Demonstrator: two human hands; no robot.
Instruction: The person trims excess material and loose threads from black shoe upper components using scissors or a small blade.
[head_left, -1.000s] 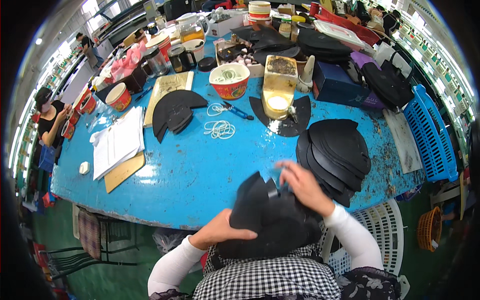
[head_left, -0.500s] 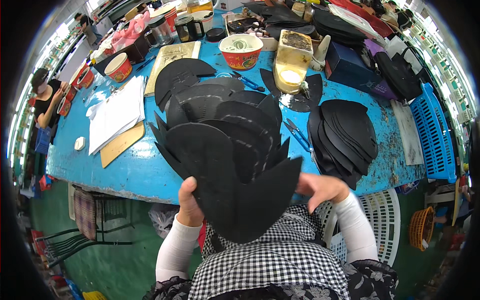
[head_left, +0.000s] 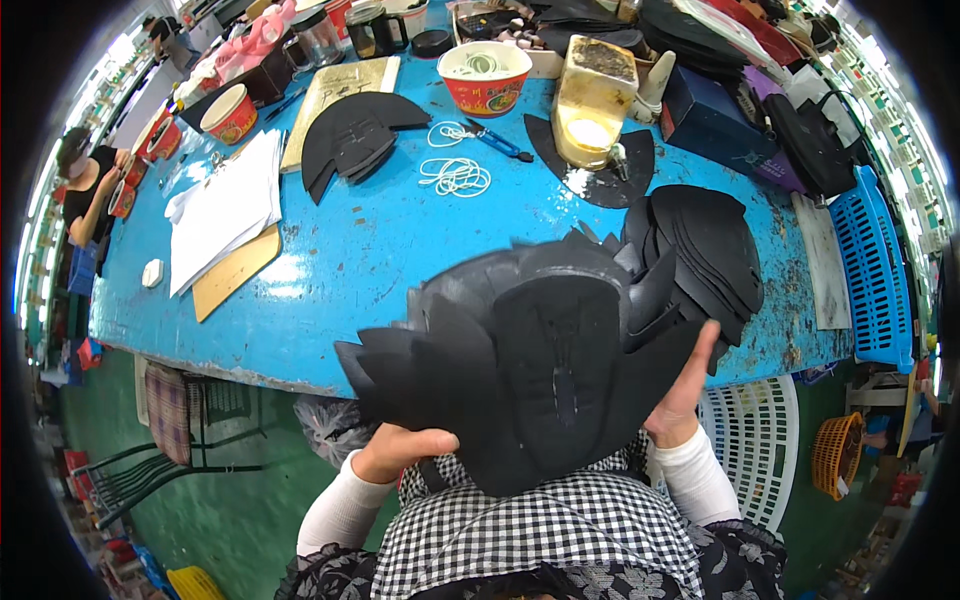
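A large fanned stack of black shoe-upper pieces (head_left: 470,370), flat and curved with pointed ends, is held tilted over the near edge of the table and my lap. My left hand (head_left: 405,450) grips its lower left side, thumb across the front and fingers hidden behind. At the right edge my right hand (head_left: 685,395) holds the stack, one digit pointing up along the side and the rest behind it. Just beyond the right hand lies a second pile of black pieces (head_left: 705,255). A smaller black stack (head_left: 355,145) rests farther back on the left.
On the blue table (head_left: 330,300) are white papers (head_left: 225,210), white cord (head_left: 455,177), blue-handled snips (head_left: 500,140), a red and white tub (head_left: 484,80) and a stained glue container (head_left: 593,100). A blue basket (head_left: 870,265) stands at right. Another person (head_left: 90,185) sits far left.
The big stack has moved right and turned, uncovering the cord and table behind it. My right hand has come onto its right edge. The scissors at right are now hidden.
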